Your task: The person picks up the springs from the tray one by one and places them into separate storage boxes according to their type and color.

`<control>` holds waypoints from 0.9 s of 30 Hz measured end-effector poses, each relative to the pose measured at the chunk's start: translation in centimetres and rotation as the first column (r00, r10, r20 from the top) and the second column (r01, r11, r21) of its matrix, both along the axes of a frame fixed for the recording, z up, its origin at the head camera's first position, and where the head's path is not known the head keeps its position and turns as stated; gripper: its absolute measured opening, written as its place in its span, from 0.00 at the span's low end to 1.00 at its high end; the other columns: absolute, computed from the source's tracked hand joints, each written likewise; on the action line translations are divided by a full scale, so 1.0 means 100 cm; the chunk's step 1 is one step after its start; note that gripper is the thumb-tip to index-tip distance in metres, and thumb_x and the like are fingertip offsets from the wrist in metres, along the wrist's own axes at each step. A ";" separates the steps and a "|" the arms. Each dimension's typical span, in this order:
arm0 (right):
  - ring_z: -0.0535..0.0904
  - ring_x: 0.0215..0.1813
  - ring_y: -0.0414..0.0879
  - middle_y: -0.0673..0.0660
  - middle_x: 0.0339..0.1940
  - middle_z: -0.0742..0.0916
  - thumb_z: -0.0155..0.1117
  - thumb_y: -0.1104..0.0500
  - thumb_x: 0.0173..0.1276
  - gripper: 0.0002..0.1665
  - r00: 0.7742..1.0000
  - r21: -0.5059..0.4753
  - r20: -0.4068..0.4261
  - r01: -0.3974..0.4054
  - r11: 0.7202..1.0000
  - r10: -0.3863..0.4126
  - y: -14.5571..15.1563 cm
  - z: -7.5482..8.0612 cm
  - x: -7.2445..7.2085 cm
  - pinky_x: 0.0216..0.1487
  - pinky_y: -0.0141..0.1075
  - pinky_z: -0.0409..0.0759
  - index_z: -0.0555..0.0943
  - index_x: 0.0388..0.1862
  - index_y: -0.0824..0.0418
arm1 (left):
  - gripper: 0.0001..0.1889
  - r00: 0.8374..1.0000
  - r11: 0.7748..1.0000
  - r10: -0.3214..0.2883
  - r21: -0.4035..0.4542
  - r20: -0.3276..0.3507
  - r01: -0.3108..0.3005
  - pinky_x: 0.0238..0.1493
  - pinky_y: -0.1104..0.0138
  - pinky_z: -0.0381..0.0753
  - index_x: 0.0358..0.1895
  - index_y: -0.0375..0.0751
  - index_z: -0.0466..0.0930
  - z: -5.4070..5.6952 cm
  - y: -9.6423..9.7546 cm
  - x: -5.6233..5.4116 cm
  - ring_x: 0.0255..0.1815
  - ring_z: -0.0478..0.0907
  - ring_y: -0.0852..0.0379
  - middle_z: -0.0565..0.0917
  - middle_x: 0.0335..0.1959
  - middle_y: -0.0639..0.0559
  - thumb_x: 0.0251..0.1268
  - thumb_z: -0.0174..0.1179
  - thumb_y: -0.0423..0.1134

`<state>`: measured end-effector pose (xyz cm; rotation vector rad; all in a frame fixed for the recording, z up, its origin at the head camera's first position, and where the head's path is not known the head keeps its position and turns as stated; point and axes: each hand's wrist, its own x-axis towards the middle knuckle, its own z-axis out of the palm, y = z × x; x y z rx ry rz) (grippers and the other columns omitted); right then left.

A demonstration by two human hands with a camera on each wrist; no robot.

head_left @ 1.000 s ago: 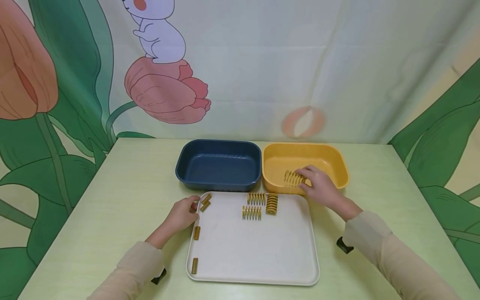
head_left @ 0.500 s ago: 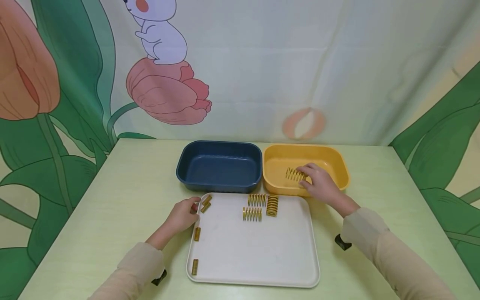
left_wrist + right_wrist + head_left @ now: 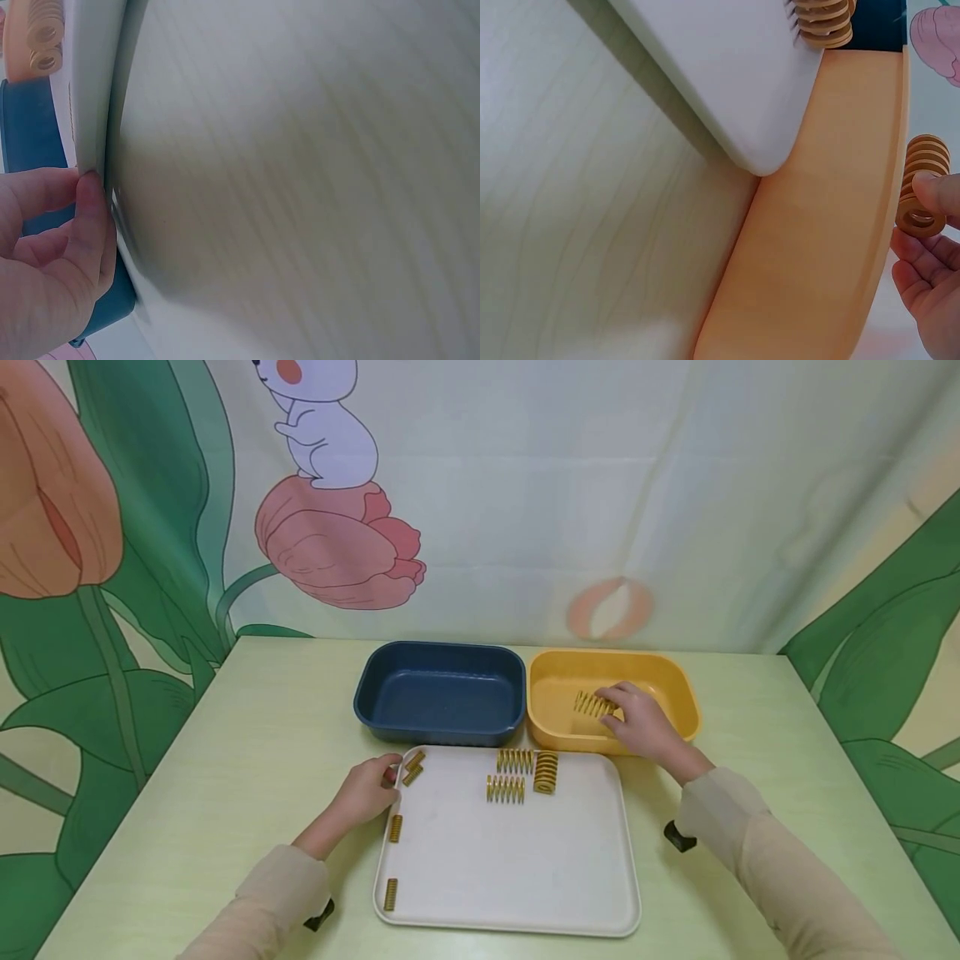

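Observation:
Over the yellow box (image 3: 543, 706), my right hand (image 3: 643, 722) pinches a large gold coil spring (image 3: 590, 703) near one end. The right wrist view shows thumb and fingertips on the lower end of that spring (image 3: 928, 161). My left hand (image 3: 363, 792) grips the left rim of the white tray (image 3: 510, 877); in the left wrist view, the thumb lies over the rim and the fingers beneath. Near the tray's back edge lie three large springs, including a front one (image 3: 506, 789) and one turned lengthwise (image 3: 545, 773). Several small springs (image 3: 395, 828) line the left side.
A dark blue box (image 3: 442, 697) stands left of the yellow one, side by side behind the tray. All rest on a pale wood-grain table (image 3: 180, 827). A curtain printed with flowers (image 3: 337, 539) hangs behind the table.
My right hand has shifted slightly toward the back with the spring, farther in over the yellow box. My left hand has kept its hold on the tray rim.

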<state>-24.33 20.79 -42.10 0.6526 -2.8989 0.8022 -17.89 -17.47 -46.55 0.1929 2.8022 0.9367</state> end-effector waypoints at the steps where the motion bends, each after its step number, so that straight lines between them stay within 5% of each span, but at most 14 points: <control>1: 0.74 0.44 0.56 0.66 0.45 0.78 0.58 0.65 0.58 0.21 1.000 0.001 0.005 0.004 1.000 -0.004 0.000 -0.001 -0.001 0.45 0.48 0.73 0.73 0.51 0.68 | 0.24 1.000 1.000 0.001 0.001 -0.002 -0.001 0.36 0.63 0.71 0.51 0.28 0.70 0.000 0.000 0.000 0.32 0.71 0.51 0.78 0.31 0.43 0.44 0.55 0.25; 27: 0.73 0.45 0.58 0.67 0.46 0.77 0.57 0.65 0.59 0.22 0.988 0.011 0.129 0.091 0.996 -0.091 0.010 -0.010 -0.022 0.47 0.49 0.72 0.72 0.53 0.69 | 0.24 0.999 1.000 -0.007 -0.010 -0.031 0.007 0.36 0.62 0.71 0.51 0.28 0.70 0.002 0.001 0.001 0.31 0.71 0.51 0.78 0.30 0.43 0.43 0.55 0.25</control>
